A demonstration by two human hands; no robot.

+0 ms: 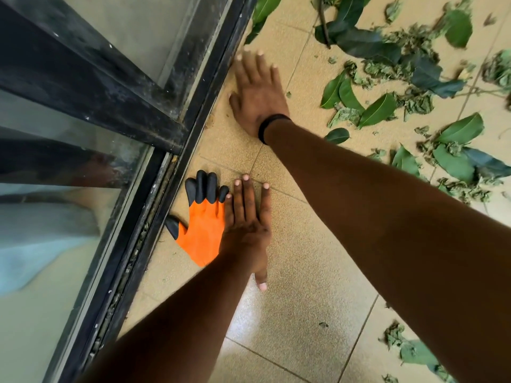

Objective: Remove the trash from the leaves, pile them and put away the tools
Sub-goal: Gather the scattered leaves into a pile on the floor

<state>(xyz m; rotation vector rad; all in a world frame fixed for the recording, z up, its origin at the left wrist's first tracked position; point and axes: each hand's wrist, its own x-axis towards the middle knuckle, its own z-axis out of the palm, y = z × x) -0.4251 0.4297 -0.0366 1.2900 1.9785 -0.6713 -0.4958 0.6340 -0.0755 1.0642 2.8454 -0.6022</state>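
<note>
Both hands lie flat with straight fingers on the tiled floor [290, 313] — the left hand [246, 225] just beside the orange glove [203, 233], overlapping its right edge, nearer to it than the right hand [255, 95]. The glove's fingers point away from the person, along the door frame [166, 150]. The leaves [414, 87] are scattered well off to the right — not yet piled.

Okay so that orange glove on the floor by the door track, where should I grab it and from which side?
Judging by its pose, pinch the glove at the orange back, coming from above. It lies flat, black fingertips pointing away, thumb toward the door track. The left hand rests straight-fingered across its right edge and hides the cuff, so the exposed back is the easiest hold.
</note>
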